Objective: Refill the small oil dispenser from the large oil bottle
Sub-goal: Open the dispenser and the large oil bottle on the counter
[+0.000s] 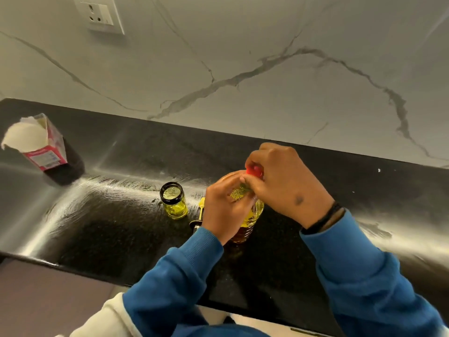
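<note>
Dark glossy worktop (121, 227): left hand (223, 210) gripped the large oil bottle (252, 215) at its shoulder, right hand (279, 181) fingers pinched the red cap (255, 170); likely heavy, slippery plastic, best held low

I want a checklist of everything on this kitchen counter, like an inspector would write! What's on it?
Surface: shiny black stone counter, smeared with streaks.
Job's things: large clear plastic oil bottle with red cap, upright; small open glass dispenser jar holding yellow oil, left of the bottle, apart; dispenser's yellow-and-black spout top lying between them.
Clutter: torn-open pink carton at far left.
Grippers: left hand grips the bottle's shoulder; right hand holds the cap.
Cables: nothing seen.
Surroundings: white veined marble wall with a white wall socket.
</note>
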A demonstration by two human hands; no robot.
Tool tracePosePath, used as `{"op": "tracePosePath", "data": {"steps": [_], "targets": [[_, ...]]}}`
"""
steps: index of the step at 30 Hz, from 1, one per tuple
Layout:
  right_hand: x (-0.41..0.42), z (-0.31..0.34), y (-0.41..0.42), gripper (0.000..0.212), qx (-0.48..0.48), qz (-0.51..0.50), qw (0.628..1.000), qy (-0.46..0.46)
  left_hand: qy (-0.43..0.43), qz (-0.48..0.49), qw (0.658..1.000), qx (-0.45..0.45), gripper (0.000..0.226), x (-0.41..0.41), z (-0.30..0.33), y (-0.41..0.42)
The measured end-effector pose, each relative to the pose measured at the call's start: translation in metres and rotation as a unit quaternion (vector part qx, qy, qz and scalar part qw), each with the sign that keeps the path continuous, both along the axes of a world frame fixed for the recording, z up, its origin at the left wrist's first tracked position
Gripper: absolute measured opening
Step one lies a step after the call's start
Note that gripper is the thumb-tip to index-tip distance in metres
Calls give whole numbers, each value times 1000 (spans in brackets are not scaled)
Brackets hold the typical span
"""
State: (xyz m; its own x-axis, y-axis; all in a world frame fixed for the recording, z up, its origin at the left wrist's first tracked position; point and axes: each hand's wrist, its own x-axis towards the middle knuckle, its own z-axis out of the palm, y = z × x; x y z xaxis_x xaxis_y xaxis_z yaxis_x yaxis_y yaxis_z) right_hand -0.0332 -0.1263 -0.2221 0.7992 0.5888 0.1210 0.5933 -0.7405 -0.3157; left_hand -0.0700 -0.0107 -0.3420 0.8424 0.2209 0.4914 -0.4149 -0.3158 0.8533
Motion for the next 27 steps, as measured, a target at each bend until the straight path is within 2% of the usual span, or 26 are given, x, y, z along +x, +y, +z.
{"op": "tracePosePath", "data": {"steps": [3,5,9,13,17,21,27], "targets": [[3,11,-6,29,1,58,997,43,26,4,1000,-7,27,0,1,1],[8,14,-8,40,5,50,998,33,31,6,1000,0,31,-1,2,1],[12,11,0,36,-56,8,998,-28,26,15,999,10,26,-5,6,-1],[11,16,1,23,-74,48,996,-5,35,10,999,5,35,-4,6,2],[11,20,-2,44,-67,73,995,15,38,13,999,17,37,-4,5,1],[12,14,4,30,-64,28,997,-27,44,21,999,20,32,-4,5,1],[11,22,2,19,-39,55,997,-39,32,43,998,41,17,-6,7,-3]]}}
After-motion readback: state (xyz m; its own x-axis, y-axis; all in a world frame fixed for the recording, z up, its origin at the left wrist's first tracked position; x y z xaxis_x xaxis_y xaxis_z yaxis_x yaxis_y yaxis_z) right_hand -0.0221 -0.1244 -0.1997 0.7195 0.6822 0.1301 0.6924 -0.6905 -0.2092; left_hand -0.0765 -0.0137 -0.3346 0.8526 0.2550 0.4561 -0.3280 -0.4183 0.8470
